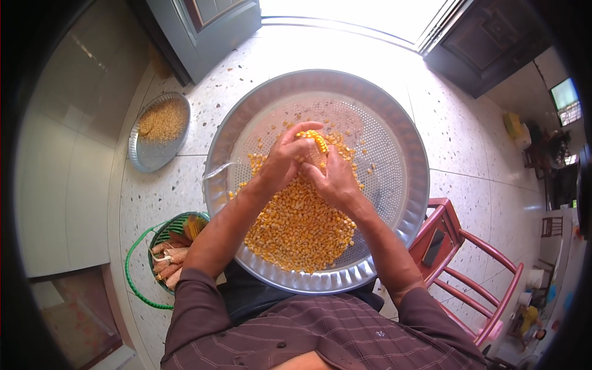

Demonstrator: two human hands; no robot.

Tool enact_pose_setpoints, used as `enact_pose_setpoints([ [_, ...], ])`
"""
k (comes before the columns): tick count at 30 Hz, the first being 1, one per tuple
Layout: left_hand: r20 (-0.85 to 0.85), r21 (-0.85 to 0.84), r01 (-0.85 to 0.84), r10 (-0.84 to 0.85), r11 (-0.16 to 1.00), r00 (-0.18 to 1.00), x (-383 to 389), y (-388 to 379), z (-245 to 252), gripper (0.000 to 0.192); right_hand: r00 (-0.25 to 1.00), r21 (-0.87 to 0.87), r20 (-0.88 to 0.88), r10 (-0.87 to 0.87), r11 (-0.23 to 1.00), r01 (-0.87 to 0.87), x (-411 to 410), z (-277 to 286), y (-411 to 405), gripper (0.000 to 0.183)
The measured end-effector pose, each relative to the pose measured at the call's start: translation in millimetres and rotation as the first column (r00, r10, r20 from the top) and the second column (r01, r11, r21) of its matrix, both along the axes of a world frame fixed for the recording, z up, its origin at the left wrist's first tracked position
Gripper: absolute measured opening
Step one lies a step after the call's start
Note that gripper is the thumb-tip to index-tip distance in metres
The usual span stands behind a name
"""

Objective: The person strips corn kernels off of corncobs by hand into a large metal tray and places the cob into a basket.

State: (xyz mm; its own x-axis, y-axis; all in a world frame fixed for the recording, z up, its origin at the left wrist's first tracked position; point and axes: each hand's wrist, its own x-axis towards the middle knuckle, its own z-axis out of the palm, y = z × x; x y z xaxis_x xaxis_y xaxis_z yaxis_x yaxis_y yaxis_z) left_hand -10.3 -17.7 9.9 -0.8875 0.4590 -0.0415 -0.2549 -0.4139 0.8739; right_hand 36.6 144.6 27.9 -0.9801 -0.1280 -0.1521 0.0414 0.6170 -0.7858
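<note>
A corn cob (316, 147), partly stripped with yellow kernels along its upper edge, is gripped between both hands above a large perforated metal tray (393, 120). My left hand (287, 155) wraps the cob's left side. On its right side, the fingers and thumb of my right hand (334, 178) press against it; the exact finger contact is partly hidden. Beneath the hands lies a heap of loose corn kernels (300, 231), with scattered kernels farther up the tray. The tray's near edge is over the lap.
A green basket (131, 273) with bare cobs (178, 255) stands at the lower left. Left of the tray, a smaller metal tray (157, 159) holds grain. A red wooden chair (446, 212) bearing a dark phone (434, 247) is at the right. An open doorway lies ahead.
</note>
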Motion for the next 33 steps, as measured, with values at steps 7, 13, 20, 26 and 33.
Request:
enact_pose_setpoints([
  [7, 0.033, -0.036, -0.190, 0.191, 0.981, 0.981, -2, 12, -25, 0.033, 0.998, 0.103, 0.053, 0.022, 0.994, -0.027, 7, 15, -10, 0.065],
  [13, 0.022, -0.187, -0.034, 0.039, 0.982, 0.999, 0, -1, -19, 0.033, 0.998, -0.022, 0.053, 0.027, 0.999, -0.026, -1, -5, 3, 0.064],
  [20, 0.165, 0.159, -0.084, 0.058, 0.984, 0.985, 0, 6, -11, 0.041, 0.997, -0.079, 0.072, 0.004, 0.997, 0.001, -2, -9, 4, 0.062],
  [26, 0.010, 0.045, -0.214, 0.214, 0.976, 0.977, 4, 12, -16, 0.039, 0.996, -0.003, 0.093, -0.014, 1.000, 0.014, 2, 6, -6, 0.061],
  [33, -0.235, -0.371, -0.219, 0.137, 0.902, 0.962, 10, 12, -6, 0.037, 0.998, -0.063, 0.070, -0.007, 0.998, 0.011, -2, 5, 2, 0.063],
])
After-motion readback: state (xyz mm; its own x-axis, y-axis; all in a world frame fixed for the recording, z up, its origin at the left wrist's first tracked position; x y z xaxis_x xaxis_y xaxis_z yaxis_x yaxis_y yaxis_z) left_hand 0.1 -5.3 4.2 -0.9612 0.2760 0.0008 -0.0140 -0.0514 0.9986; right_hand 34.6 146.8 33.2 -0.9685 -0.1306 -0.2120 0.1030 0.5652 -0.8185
